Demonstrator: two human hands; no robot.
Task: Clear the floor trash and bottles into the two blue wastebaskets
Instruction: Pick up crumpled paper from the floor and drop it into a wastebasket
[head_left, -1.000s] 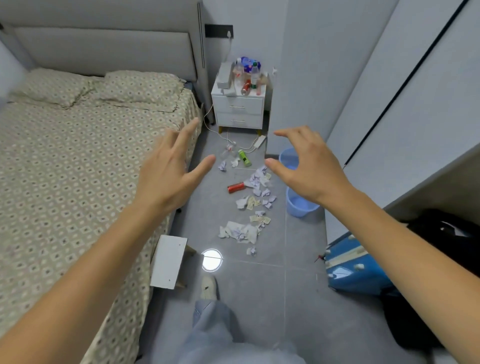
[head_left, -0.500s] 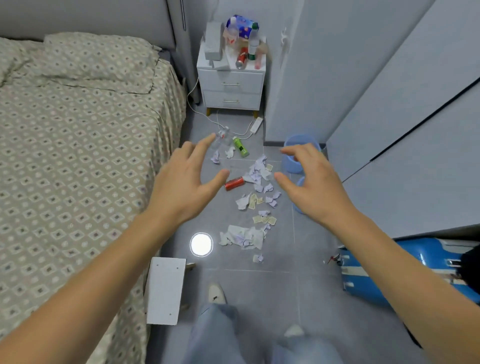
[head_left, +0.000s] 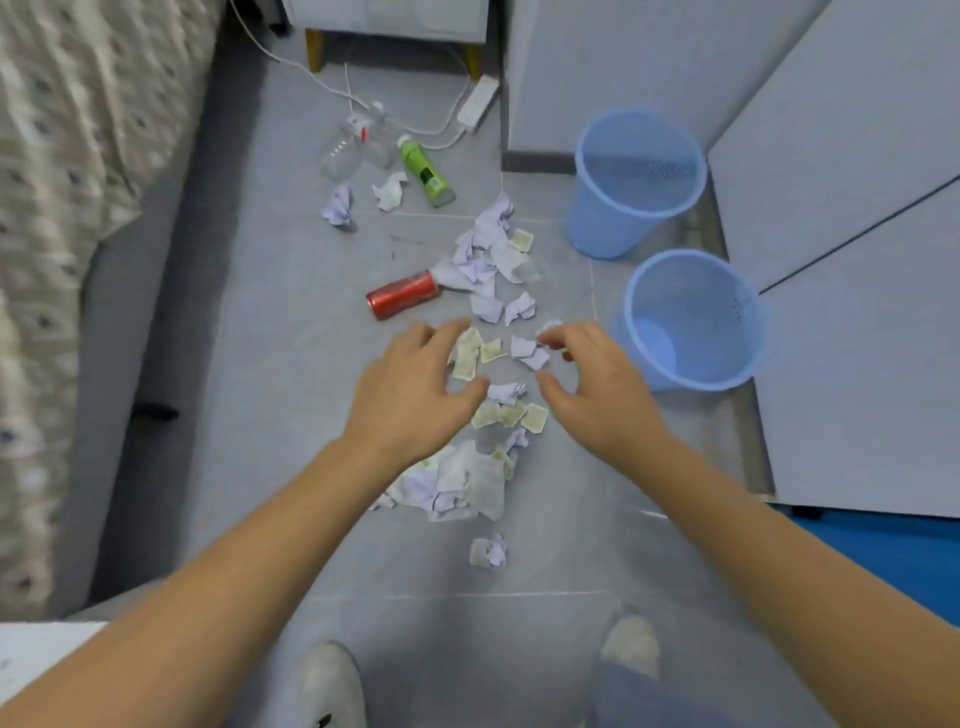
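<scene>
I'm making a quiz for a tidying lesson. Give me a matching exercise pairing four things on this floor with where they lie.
Things:
1. red can
2. green bottle
3. clear bottle
4. power strip

Places:
A. by the wall corner, cable attached
B. just left of the paper scraps, beyond the left hand
C. nearest the bed, beside the white cable
D. on its side, cap toward the nightstand

Pairs: 1-B, 2-D, 3-C, 4-A
</scene>
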